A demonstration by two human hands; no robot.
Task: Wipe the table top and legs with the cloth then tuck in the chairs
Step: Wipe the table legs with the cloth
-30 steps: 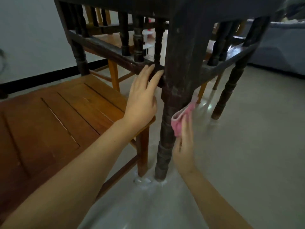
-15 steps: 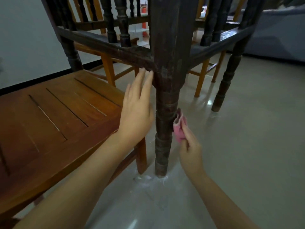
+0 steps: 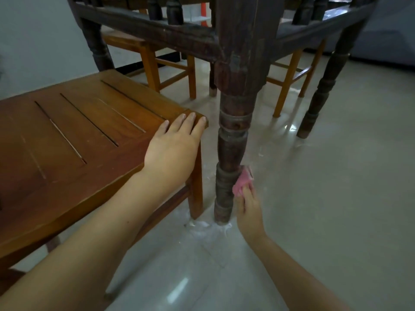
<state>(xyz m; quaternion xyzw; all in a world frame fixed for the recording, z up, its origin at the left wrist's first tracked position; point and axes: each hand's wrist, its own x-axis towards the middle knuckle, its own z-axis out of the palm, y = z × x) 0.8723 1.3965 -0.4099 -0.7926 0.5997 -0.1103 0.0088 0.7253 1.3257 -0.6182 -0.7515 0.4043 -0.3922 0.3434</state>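
Right hand (image 3: 248,209) grasps the pink cloth (image 3: 242,181) against the table leg (image 3: 231,151). Left hand (image 3: 173,151), at 9 o'clock, rests flat and released on the chair seat (image 3: 78,140).

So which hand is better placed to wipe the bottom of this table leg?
Right hand: it already holds the pink cloth against the table leg, just above the foot. The left hand rests flat on the chair seat.

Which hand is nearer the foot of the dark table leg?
Right. The right hand presses the pink cloth against the table leg just above its foot; the left hand rests on the chair seat, higher up.
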